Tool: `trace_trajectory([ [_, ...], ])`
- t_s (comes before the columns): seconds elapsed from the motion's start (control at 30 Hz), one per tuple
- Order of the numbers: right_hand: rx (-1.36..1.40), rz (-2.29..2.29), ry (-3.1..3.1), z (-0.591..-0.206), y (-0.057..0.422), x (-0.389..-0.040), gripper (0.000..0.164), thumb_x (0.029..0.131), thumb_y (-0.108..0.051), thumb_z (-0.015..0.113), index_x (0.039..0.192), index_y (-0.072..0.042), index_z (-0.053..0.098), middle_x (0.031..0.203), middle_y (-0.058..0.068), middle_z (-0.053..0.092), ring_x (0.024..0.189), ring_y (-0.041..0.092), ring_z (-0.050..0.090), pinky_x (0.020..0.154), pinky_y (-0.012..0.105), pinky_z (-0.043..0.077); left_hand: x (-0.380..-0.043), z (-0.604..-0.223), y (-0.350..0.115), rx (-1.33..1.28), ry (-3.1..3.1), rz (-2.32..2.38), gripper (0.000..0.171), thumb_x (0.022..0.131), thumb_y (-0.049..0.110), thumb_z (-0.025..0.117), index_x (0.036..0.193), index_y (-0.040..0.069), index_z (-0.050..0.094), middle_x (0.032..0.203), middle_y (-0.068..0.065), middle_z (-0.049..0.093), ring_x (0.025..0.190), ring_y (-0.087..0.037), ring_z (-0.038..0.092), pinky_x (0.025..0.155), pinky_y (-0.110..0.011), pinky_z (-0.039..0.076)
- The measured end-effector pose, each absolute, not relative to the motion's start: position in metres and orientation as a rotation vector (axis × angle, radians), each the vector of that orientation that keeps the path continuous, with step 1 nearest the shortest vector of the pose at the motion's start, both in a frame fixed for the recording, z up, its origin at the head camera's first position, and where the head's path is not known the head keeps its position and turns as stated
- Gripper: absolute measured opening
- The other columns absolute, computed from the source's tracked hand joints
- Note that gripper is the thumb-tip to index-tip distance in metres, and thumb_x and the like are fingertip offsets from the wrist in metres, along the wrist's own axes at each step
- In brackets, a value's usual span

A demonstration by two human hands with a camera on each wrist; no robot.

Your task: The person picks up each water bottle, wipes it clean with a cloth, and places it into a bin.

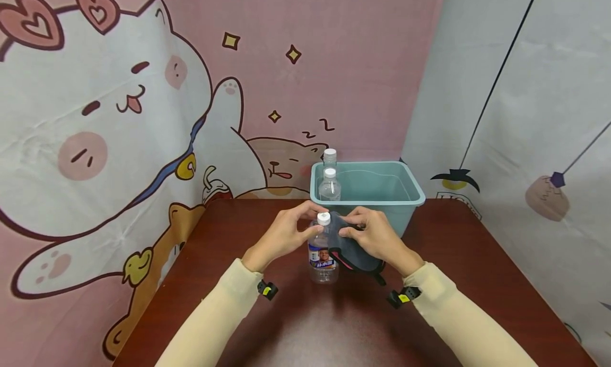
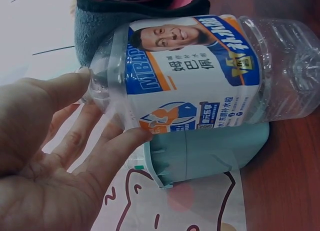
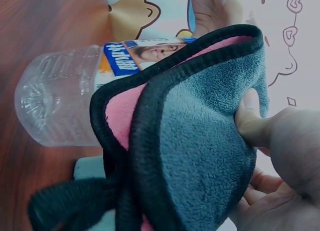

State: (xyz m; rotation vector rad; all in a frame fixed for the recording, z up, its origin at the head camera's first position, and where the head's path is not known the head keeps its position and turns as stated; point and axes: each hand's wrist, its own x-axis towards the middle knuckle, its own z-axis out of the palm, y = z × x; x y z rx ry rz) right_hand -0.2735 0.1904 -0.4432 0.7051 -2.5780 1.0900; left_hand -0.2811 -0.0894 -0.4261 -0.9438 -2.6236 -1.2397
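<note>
Thumb and fingers of my left hand (image 1: 286, 232) hold a clear plastic bottle (image 1: 323, 276) around its neck and shoulder, just under the white cap (image 1: 323, 218). The bottle is upright, with a blue, white and orange label (image 2: 195, 73); whether its base touches the table I cannot tell. My right hand (image 1: 374, 232) pinches a folded grey plush cloth (image 3: 205, 131) with black edging, a pink inner side and a dark hanging loop (image 3: 70, 201). That cloth lies against the bottle's right side, covering part of it in the head view.
Behind the hands stands a light blue plastic bin (image 1: 372, 202) on the dark red-brown table (image 1: 267, 324). Two clear bottles with white caps, the nearer one (image 1: 330, 189) and one behind it (image 1: 330, 157), stand inside its left end. A cartoon-printed curtain (image 1: 334, 64) hangs behind the table.
</note>
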Motion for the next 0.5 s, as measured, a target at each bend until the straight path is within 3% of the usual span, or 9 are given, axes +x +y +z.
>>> trace_trajectory([
  [0.5, 0.758, 1.0, -2.682, -0.479, 0.205, -0.277, 0.032, 0.101, -0.011, 0.092, 0.131, 0.0, 0.086, 0.111, 0.004, 0.085, 0.098, 0.016, 0.079, 0.078, 0.025, 0.063, -0.281, -0.425, -0.089, -0.931, -2.639, -1.267, 0.041, 0.11, 0.022, 0.084, 0.15, 0.028, 0.072, 0.145, -0.005, 0.082, 0.142, -0.03, 0.076, 0.116, -0.055, 0.066],
])
